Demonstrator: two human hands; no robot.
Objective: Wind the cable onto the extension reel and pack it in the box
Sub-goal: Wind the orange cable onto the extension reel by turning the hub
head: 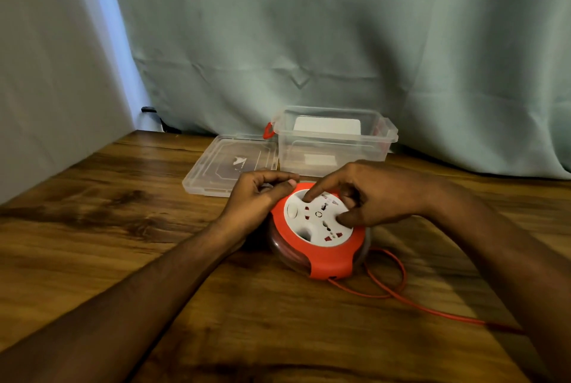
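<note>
The reel point(318, 229) sat mid-desk, before the open box point(335, 140) at the far edge. The left hand point(258, 200) gripped its rim with curled fingers; the right hand point(375, 194) pressed fingertips onto its white face. Loose cable point(398, 274) trailed toward the desk's right edge.

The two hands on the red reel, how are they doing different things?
The left hand holds the reel by its orange rim, fingers curled at its far left edge, while the right hand lies over the white socket face. The left hand's fingers bunch together; the right hand's index finger points down into a dip in the white face. Both touch the reel, which sits on the wooden table.
</note>
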